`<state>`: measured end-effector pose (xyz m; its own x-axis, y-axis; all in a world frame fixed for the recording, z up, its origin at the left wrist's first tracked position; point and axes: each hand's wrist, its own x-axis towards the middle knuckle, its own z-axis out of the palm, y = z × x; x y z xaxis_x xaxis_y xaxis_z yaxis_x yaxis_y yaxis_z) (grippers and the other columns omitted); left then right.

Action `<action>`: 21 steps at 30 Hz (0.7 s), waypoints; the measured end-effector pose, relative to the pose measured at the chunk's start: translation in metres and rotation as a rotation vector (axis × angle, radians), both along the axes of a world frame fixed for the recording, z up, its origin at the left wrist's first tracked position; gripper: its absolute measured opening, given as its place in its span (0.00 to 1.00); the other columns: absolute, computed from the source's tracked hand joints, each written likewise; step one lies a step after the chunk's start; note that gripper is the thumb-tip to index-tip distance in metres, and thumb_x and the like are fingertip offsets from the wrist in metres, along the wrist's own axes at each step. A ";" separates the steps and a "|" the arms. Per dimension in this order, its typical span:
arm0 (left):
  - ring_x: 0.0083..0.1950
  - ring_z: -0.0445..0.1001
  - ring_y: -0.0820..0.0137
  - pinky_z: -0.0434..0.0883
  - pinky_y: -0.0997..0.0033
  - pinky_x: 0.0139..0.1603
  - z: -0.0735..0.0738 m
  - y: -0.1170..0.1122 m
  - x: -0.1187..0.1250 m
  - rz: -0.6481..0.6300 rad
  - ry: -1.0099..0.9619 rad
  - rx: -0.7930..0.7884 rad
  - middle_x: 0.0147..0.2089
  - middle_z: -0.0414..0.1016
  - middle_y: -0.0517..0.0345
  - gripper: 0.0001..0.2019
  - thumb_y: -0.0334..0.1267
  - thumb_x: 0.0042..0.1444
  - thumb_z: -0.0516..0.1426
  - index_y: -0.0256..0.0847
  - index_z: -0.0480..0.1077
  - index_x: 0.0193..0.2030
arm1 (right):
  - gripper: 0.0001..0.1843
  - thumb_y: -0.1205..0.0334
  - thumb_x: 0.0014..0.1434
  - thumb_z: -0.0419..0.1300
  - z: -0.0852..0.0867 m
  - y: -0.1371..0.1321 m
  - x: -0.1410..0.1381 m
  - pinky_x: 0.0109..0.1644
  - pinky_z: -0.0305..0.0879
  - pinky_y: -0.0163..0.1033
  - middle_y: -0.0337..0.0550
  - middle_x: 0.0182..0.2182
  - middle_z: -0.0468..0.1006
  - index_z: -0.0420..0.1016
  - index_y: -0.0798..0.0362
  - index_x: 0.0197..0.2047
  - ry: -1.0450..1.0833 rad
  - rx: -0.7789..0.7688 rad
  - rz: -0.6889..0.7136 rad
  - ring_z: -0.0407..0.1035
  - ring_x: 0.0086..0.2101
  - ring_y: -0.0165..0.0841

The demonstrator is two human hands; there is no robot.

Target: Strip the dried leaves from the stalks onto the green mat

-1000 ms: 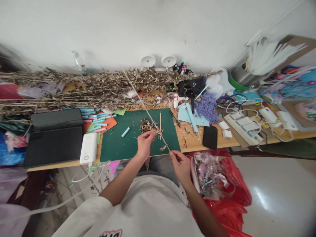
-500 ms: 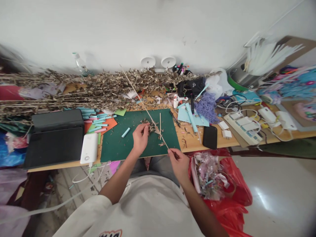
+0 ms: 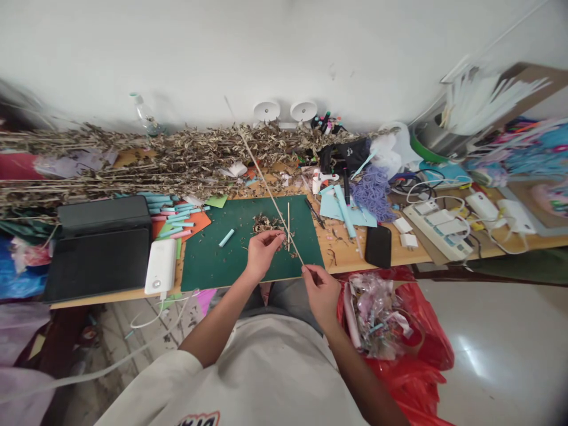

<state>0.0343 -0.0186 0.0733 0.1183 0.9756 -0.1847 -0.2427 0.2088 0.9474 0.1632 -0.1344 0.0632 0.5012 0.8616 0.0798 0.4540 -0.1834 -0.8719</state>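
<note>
My right hand (image 3: 322, 294) pinches the near end of a long, thin dried stem (image 3: 267, 188). The stem slants up and left over the green cutting mat (image 3: 213, 260), its far tip in front of the wall. Close beside the stem, my left hand (image 3: 262, 253) has thumb and fingertips pressed together; what is between them is too small to make out. Just beyond that hand lies a small heap of crumpled dry leaves (image 3: 262, 223). A short pale stick (image 3: 289, 219) rests on the mat right of the heap, and a light-blue paper roll (image 3: 226, 238) to its left.
Bundles of dried leafy stems (image 3: 177, 157) stretch along the back. At left are a black case (image 3: 97, 254) and a white power bank (image 3: 160, 266). Rightward lie a glue gun (image 3: 323, 178), purple yarn (image 3: 371, 192), a black phone (image 3: 378, 247) and a power strip (image 3: 437, 231). A red bag (image 3: 426, 325) hangs below.
My left hand has moved right and slightly nearer to me, from the leaf heap to the stem. The stem's far end has swung a little right; my right hand stays nearly in place.
</note>
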 end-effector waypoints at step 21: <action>0.45 0.76 0.63 0.70 0.67 0.47 0.003 0.001 -0.011 -0.087 0.106 0.142 0.43 0.79 0.49 0.10 0.32 0.44 0.67 0.42 0.80 0.37 | 0.16 0.50 0.57 0.59 0.006 0.020 -0.006 0.32 0.66 0.35 0.42 0.25 0.78 0.78 0.55 0.34 0.175 -0.003 0.031 0.70 0.26 0.32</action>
